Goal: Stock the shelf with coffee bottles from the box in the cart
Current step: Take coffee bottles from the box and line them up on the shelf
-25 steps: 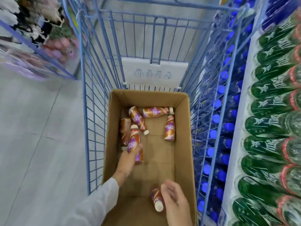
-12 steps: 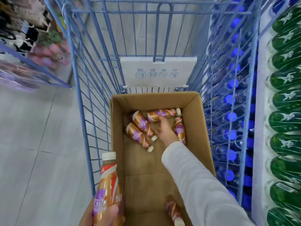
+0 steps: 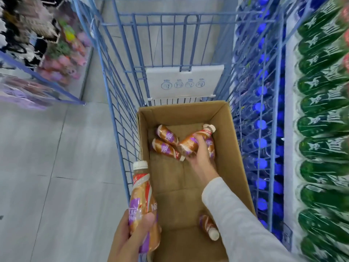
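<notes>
An open cardboard box (image 3: 243, 167) sits in a blue wire cart (image 3: 120, 114). My left hand (image 3: 130, 237) holds one brown and purple coffee bottle (image 3: 140, 195) upright above the box's near left edge. My right hand (image 3: 200, 157) reaches into the far end of the box and grips a second coffee bottle (image 3: 190, 142), lifted at a slant; another bottle (image 3: 211, 148) lies under it. Two more bottles (image 3: 166, 143) lie side by side at the far left of the box floor. One bottle (image 3: 208, 226) lies near my right sleeve.
Shelves on the right hold rows of green bottles (image 3: 321, 133) and blue-capped bottles (image 3: 262, 125) behind the cart's wire side. A white sign plate (image 3: 184, 82) hangs on the cart's far wall. Grey floor (image 3: 47, 167) lies to the left, with a display of colourful goods (image 3: 56, 48) beyond.
My left hand lifted a bottle out of the box and holds it upright. My right hand moved from the near bottle to the far end and closed on a bottle, raising it.
</notes>
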